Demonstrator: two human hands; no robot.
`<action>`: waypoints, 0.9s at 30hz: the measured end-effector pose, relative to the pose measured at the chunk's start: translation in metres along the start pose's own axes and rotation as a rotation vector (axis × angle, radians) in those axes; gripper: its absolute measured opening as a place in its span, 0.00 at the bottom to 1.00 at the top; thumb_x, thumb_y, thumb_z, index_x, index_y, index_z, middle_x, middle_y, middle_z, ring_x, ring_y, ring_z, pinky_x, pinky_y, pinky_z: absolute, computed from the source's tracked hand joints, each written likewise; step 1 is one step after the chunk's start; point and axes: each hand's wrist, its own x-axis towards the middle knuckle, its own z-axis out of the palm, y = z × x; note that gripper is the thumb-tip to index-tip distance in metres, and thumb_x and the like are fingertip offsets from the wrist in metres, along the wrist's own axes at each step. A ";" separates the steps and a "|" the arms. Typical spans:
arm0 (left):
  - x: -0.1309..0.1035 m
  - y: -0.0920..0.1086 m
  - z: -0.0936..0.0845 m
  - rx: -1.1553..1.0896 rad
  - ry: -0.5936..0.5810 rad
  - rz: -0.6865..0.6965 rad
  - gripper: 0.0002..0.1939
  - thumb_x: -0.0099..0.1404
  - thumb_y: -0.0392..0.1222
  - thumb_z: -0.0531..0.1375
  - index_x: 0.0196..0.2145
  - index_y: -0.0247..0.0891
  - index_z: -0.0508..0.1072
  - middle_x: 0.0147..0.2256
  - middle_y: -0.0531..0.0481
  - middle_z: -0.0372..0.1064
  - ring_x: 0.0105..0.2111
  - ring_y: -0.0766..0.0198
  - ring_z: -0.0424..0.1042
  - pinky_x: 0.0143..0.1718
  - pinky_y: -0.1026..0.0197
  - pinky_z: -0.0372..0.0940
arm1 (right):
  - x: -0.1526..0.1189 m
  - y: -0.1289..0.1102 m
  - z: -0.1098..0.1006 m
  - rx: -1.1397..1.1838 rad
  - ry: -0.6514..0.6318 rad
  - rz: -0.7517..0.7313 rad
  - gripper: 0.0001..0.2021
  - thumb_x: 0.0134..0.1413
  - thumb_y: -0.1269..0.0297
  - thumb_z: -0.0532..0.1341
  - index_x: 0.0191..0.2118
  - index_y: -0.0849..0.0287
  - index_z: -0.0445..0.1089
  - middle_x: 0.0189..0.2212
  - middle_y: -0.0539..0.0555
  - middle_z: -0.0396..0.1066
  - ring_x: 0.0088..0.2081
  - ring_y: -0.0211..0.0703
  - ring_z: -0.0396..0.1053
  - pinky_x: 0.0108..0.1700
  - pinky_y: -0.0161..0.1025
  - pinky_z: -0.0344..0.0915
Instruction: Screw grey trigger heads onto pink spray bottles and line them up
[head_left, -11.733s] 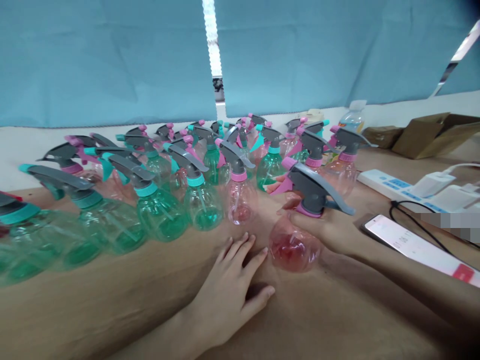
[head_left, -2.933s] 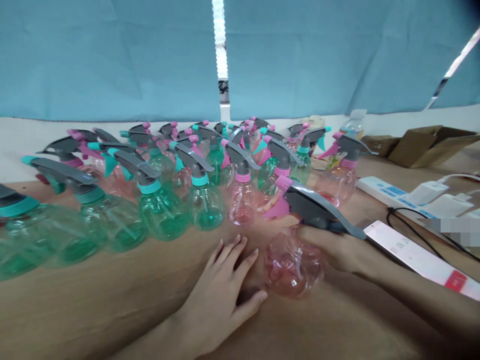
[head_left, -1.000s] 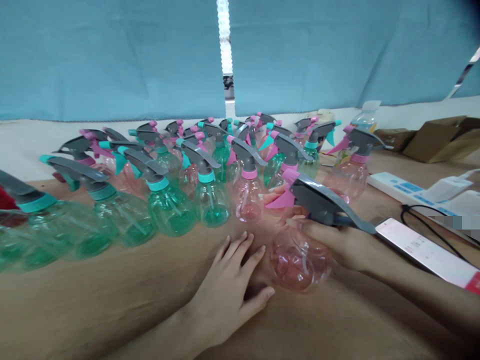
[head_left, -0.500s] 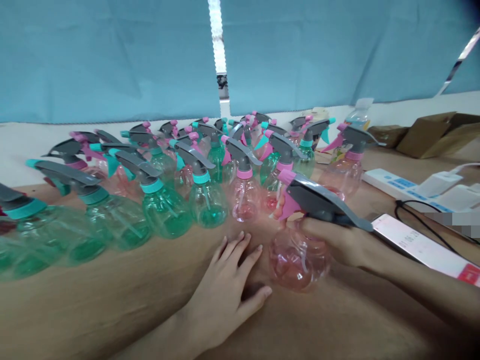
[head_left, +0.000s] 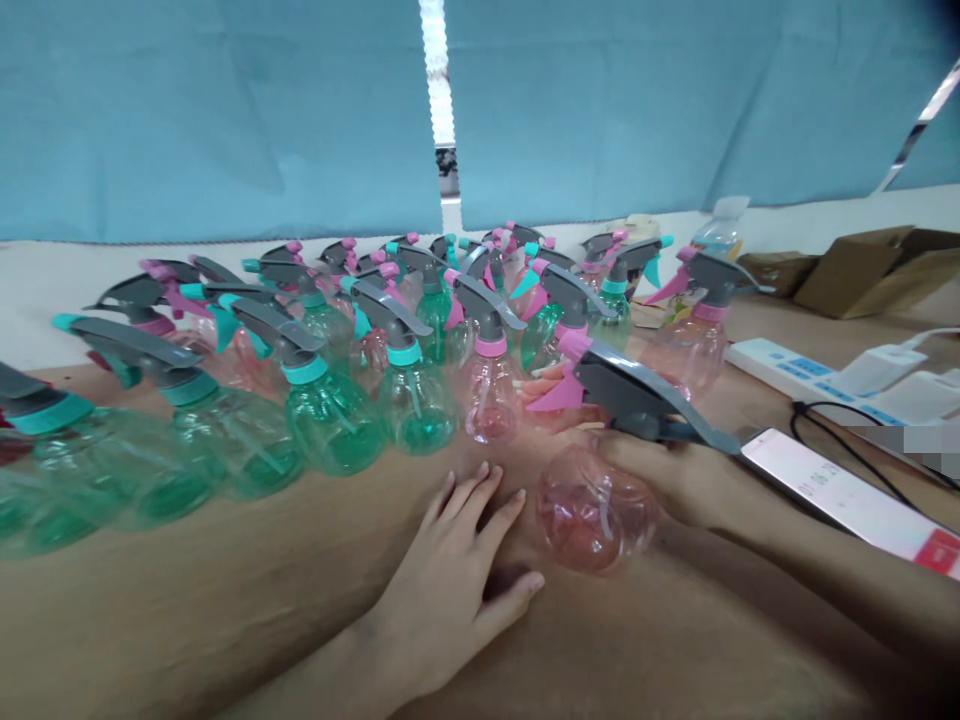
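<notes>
My right hand grips a clear pink spray bottle around its neck, below a grey spray head with a pink trigger and nozzle. The bottle's round base rests on the brown table. My left hand lies flat and palm down on the table just left of the bottle, fingers spread, holding nothing. A pink bottle and a green bottle stand just beyond my fingertips.
Several green and pink spray bottles crowd the table from the far left to the middle back. A phone lies at the right, with a power strip, chargers and a black cable behind it. Cardboard sits at the back right.
The pink bottle in my right hand has tilted slightly and its trigger has swung outward compared with half a second ago. My left hand has stayed flat on the table.
</notes>
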 end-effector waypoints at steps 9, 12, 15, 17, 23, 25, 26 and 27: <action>0.000 0.001 -0.001 -0.003 -0.003 0.000 0.28 0.67 0.55 0.54 0.60 0.38 0.59 0.62 0.40 0.49 0.61 0.47 0.49 0.58 0.42 0.49 | 0.003 -0.009 0.003 0.151 -0.025 0.019 0.04 0.44 0.68 0.57 0.24 0.53 0.62 0.19 0.47 0.63 0.27 0.44 0.66 0.33 0.43 0.66; 0.000 0.001 -0.001 0.003 -0.001 -0.001 0.29 0.67 0.55 0.54 0.60 0.38 0.59 0.62 0.40 0.49 0.61 0.47 0.49 0.58 0.42 0.49 | 0.002 -0.008 0.004 0.131 -0.016 0.050 0.04 0.43 0.68 0.58 0.23 0.53 0.61 0.20 0.47 0.63 0.28 0.44 0.66 0.34 0.43 0.65; 0.000 0.001 0.000 0.005 -0.007 0.001 0.29 0.67 0.55 0.54 0.60 0.37 0.58 0.62 0.40 0.49 0.61 0.47 0.49 0.58 0.41 0.49 | 0.002 -0.008 0.004 0.121 0.010 0.031 0.02 0.43 0.67 0.58 0.25 0.54 0.63 0.22 0.48 0.65 0.28 0.43 0.66 0.33 0.43 0.65; 0.000 0.000 0.000 0.006 -0.007 0.001 0.29 0.67 0.54 0.54 0.60 0.37 0.59 0.62 0.40 0.49 0.61 0.47 0.49 0.58 0.41 0.48 | 0.002 -0.009 0.004 0.109 0.038 0.013 0.01 0.43 0.67 0.58 0.26 0.54 0.64 0.22 0.48 0.65 0.28 0.43 0.67 0.32 0.41 0.65; -0.001 0.000 -0.001 0.000 -0.002 0.013 0.29 0.67 0.54 0.54 0.60 0.36 0.59 0.62 0.39 0.49 0.61 0.48 0.48 0.57 0.41 0.49 | 0.001 -0.009 0.003 0.068 0.024 0.048 0.03 0.43 0.67 0.58 0.24 0.54 0.63 0.22 0.48 0.66 0.30 0.45 0.68 0.32 0.42 0.65; -0.001 0.000 -0.001 -0.004 -0.003 0.011 0.29 0.68 0.54 0.54 0.60 0.37 0.58 0.62 0.39 0.49 0.61 0.48 0.48 0.57 0.41 0.49 | 0.001 -0.007 0.003 0.083 0.023 0.037 0.03 0.43 0.67 0.58 0.24 0.54 0.62 0.23 0.48 0.66 0.29 0.44 0.67 0.31 0.41 0.65; -0.001 0.001 -0.001 -0.004 -0.003 0.010 0.29 0.68 0.54 0.54 0.60 0.37 0.58 0.62 0.39 0.49 0.61 0.48 0.48 0.57 0.41 0.49 | 0.001 -0.007 0.003 0.082 0.024 0.032 0.03 0.43 0.67 0.58 0.23 0.54 0.61 0.23 0.48 0.66 0.29 0.44 0.67 0.31 0.41 0.65; -0.001 0.001 -0.001 -0.004 -0.003 0.008 0.29 0.68 0.54 0.54 0.60 0.37 0.58 0.62 0.40 0.49 0.61 0.48 0.48 0.57 0.41 0.49 | 0.001 -0.006 0.003 0.073 0.027 0.031 0.04 0.43 0.67 0.58 0.23 0.54 0.61 0.22 0.48 0.65 0.28 0.43 0.67 0.30 0.40 0.64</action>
